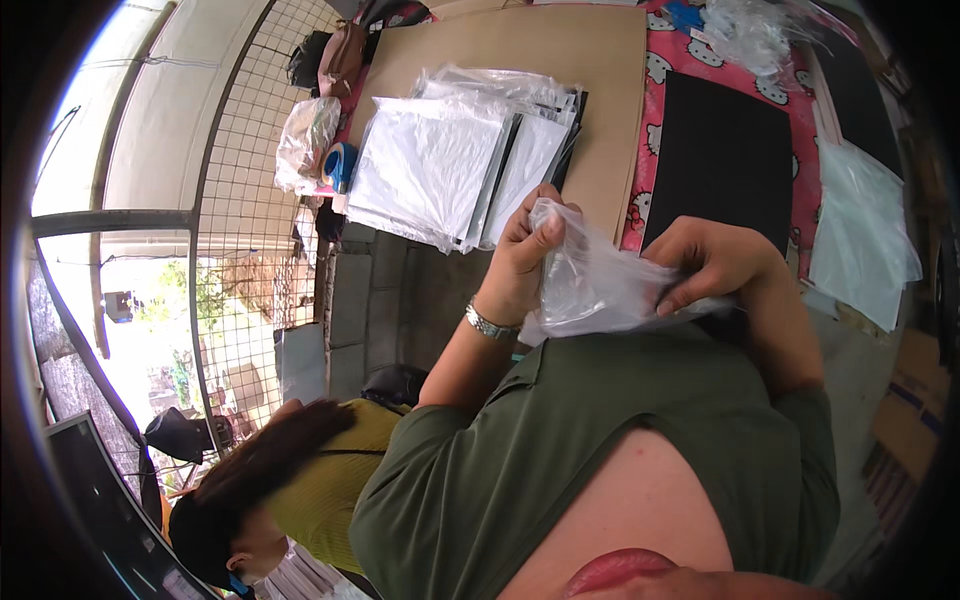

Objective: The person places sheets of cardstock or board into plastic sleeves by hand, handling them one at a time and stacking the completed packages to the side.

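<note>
My left hand [527, 250] and my right hand [712, 262] both grip a clear plastic bag [592, 285] held in front of my chest. The left fingers pinch its upper left edge, and a metal watch sits on that wrist. My right hand clasps the bag's right side. On the brown cardboard sheet [600, 80] beyond my hands lies a stack of bagged flat items [460, 160], white and black, in clear sleeves.
A black sheet [720, 155] lies on a pink patterned cloth [690, 60]. More clear bags [860, 230] lie at the right and the top right. A wire mesh fence [250, 200] stands at left. Another person in a yellow top [320, 470] sits at lower left.
</note>
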Demonstrator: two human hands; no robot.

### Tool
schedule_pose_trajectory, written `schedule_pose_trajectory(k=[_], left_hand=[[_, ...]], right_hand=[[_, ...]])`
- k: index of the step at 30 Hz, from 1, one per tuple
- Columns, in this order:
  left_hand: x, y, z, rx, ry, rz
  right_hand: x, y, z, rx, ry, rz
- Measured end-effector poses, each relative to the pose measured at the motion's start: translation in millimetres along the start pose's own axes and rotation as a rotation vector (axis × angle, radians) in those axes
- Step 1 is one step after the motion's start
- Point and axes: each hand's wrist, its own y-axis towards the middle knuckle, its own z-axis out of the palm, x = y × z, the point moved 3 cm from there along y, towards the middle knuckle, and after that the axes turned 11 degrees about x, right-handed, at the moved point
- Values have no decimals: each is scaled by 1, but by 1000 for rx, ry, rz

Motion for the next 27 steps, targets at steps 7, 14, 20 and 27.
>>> schedule_pose_trajectory(k=[7, 14, 20, 27], left_hand=[[-8, -8, -2, -57, 447, -154], [-38, -28, -16, 2, 92, -101], [13, -2, -15, 313, 820, -794], [-14, 27, -49, 88, 13, -252]], right_hand=[[19, -58, -38, -673, 639, -794], [5, -60, -22, -102, -202, 417], [10, -97, -40, -867, 410, -612], [-4, -123, -38, -643, 206, -114]])
